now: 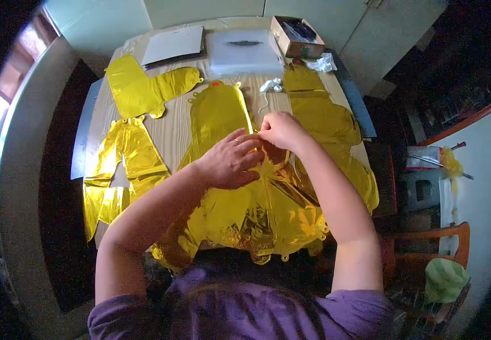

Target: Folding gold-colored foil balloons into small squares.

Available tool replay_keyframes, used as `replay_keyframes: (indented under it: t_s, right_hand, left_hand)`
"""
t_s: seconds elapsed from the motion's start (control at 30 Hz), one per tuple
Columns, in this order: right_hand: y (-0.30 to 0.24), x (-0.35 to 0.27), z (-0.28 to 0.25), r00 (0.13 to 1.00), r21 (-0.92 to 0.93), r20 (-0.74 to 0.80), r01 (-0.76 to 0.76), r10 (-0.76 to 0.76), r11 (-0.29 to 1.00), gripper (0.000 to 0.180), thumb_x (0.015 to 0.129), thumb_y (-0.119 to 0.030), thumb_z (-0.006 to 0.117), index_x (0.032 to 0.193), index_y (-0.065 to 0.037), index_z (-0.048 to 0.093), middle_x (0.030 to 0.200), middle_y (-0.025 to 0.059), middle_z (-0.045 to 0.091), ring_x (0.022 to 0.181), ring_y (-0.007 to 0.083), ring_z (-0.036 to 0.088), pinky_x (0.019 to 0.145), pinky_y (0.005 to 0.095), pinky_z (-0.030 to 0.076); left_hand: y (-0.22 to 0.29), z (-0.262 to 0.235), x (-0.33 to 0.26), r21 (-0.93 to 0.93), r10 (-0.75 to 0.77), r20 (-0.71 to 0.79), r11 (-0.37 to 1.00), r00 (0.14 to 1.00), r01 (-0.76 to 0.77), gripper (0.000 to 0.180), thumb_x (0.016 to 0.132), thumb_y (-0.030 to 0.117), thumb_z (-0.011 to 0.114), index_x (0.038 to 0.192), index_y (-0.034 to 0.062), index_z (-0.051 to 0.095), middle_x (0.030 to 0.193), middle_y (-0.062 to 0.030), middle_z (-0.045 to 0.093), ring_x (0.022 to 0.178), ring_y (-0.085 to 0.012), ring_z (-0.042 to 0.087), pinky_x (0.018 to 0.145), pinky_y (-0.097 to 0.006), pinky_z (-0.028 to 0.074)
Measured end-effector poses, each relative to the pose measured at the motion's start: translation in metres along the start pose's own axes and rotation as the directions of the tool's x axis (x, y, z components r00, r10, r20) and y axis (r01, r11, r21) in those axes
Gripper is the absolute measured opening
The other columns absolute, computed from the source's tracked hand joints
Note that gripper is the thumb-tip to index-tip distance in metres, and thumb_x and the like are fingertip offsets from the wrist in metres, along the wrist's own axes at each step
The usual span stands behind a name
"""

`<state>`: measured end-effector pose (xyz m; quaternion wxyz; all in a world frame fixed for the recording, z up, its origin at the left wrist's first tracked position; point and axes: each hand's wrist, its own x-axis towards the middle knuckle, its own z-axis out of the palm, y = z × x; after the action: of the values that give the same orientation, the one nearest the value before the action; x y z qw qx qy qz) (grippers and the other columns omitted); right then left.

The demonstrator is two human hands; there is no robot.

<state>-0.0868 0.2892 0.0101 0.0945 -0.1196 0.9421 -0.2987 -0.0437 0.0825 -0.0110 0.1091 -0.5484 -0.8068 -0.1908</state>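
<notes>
A flat gold foil balloon (220,116) lies down the middle of the table, its crumpled lower part hanging over the near edge. My left hand (229,161) rests over it, fingertips closed at the balloon's edge, the other fingers partly spread. Right against those fingertips, my right hand (282,131) is closed in a pinch. A thin white string (266,102) runs from a small tangled bundle (271,85) down to my right hand. My fingers hide the exact spot where string and foil meet.
More flat gold balloons lie at the far left (135,90), near left (126,147) and right (325,113). Along the back are white sheets (173,45), a clear plastic case (244,56), an open cardboard box (299,46) and crumpled plastic (324,62). A wooden chair (455,232) stands at right.
</notes>
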Motion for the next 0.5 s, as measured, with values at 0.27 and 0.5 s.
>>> replay_keyframes:
  t_s: [0.27,0.5]
  right_hand:
    - [0.008,-0.009,0.005,1.000,-0.037,-0.028,-0.001,0.000,0.999,0.018,0.079,-0.021,0.074,0.079,-0.004,0.068,0.082,0.0136,0.070,0.078,0.0293,0.068,0.072,0.0424,0.053]
    - [-0.015,-0.027,0.013,0.969,-0.236,-0.229,0.035,-0.091,0.971,0.019,0.085,-0.020,0.066,0.082,-0.001,0.067,0.095,0.0212,0.066,0.090,0.0375,0.066,0.082,0.0472,0.052]
  left_hand:
    - [0.016,-0.034,-0.044,-0.156,-0.637,-0.170,0.771,0.752,0.617,0.054,0.083,0.030,0.073,0.128,0.0050,0.056,0.130,-0.0179,0.056,0.122,-0.0386,0.053,0.106,-0.050,0.040]
    - [0.023,-0.030,-0.077,0.080,-0.637,-0.217,0.744,0.740,0.664,0.069,0.081,0.028,0.073,0.138,0.0022,0.044,0.127,-0.0226,0.056,0.119,-0.0416,0.053,0.104,-0.049,0.041]
